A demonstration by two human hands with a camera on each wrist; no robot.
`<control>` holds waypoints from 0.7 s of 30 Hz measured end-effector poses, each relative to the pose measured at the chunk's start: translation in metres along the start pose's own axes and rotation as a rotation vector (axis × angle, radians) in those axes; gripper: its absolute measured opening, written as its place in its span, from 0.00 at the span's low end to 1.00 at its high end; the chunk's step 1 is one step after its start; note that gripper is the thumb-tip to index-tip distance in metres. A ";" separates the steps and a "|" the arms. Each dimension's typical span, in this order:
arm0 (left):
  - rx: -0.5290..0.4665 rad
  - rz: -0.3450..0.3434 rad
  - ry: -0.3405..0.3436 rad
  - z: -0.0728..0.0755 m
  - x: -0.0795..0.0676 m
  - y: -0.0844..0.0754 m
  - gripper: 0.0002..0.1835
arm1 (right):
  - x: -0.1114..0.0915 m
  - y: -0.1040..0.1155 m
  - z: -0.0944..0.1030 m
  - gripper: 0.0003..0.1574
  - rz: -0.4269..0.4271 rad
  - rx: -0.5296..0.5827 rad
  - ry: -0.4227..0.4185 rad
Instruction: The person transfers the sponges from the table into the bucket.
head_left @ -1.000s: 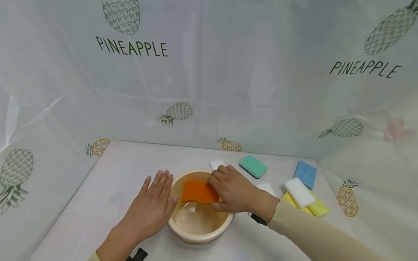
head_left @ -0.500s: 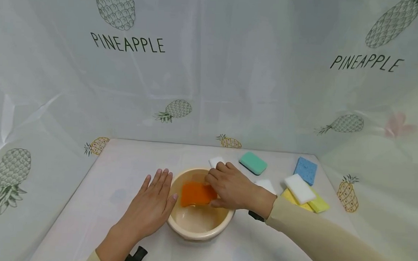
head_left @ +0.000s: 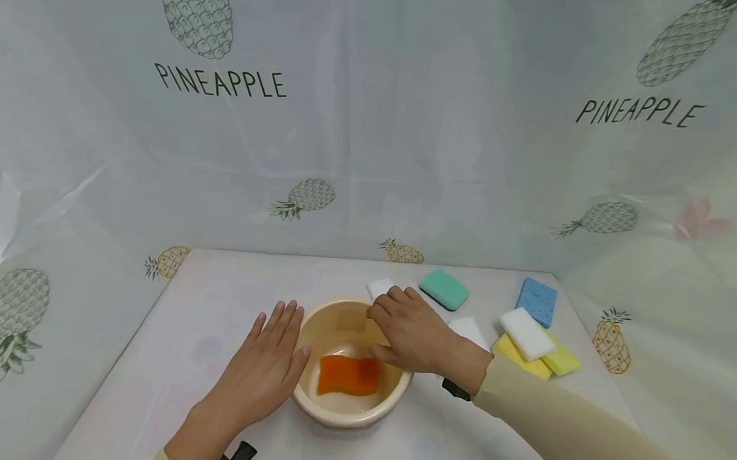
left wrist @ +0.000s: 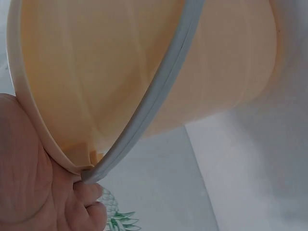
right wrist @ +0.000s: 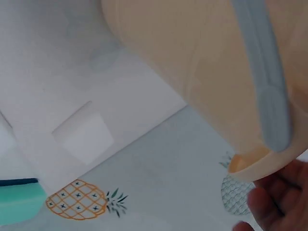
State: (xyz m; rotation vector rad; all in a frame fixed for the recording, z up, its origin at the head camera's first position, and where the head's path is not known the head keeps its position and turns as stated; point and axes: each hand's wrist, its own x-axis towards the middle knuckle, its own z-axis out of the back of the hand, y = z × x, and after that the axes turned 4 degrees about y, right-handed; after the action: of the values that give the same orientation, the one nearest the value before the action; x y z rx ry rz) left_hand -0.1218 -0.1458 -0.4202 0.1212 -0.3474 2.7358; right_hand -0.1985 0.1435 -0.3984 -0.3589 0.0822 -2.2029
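My left hand (head_left: 261, 365) lies open at the left rim of the cream bucket (head_left: 345, 419), fingers straight and pointing to the far side; in the left wrist view my palm rests against the rim, beside one end of the grey handle (left wrist: 159, 89). My right hand (head_left: 414, 332) is at the right rim, its fingers loosely bent and gripping nothing, the thumb reaching inward over the bucket. Whether those fingers actually press on the rim, I can't tell. The orange sponge (head_left: 348, 375) is inside the bucket, low down and toward the near side, apart from both my hands. Its long edges are wavy.

Outside, a small white piece (head_left: 378, 287) lies just beyond my right knuckles, and to its right sits the green sponge (head_left: 444, 289), dark along its underside. Another white piece (head_left: 468, 329) shows just beyond my right wrist, partly hidden by it. Further right is a small pile: the white sponge (head_left: 528, 333) lies across the yellow sponge (head_left: 519, 359) and the yellow-green sponge (head_left: 563, 358). The blue sponge (head_left: 536, 302) is at the pile's far side, near the table's far right corner. Everything stands on a pale tabletop (head_left: 241, 275); behind rises a pineapple-printed sheet (head_left: 411, 135).
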 end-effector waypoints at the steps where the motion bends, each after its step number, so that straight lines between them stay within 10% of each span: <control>1: -0.001 0.001 0.001 -0.001 0.000 0.000 0.36 | -0.001 -0.003 -0.001 0.25 -0.015 0.000 -0.040; 11: -0.025 0.006 0.021 -0.003 0.000 -0.001 0.37 | -0.008 -0.062 -0.011 0.22 -0.339 0.041 -0.281; 21: -0.023 0.005 0.016 -0.003 -0.001 -0.002 0.37 | -0.016 -0.065 -0.076 0.34 -0.534 0.023 -0.034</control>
State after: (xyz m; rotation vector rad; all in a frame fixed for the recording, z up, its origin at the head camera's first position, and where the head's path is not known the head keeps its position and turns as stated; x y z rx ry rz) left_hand -0.1204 -0.1437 -0.4225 0.0922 -0.3753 2.7347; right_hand -0.2611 0.1907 -0.4620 -0.4438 -0.0671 -2.7202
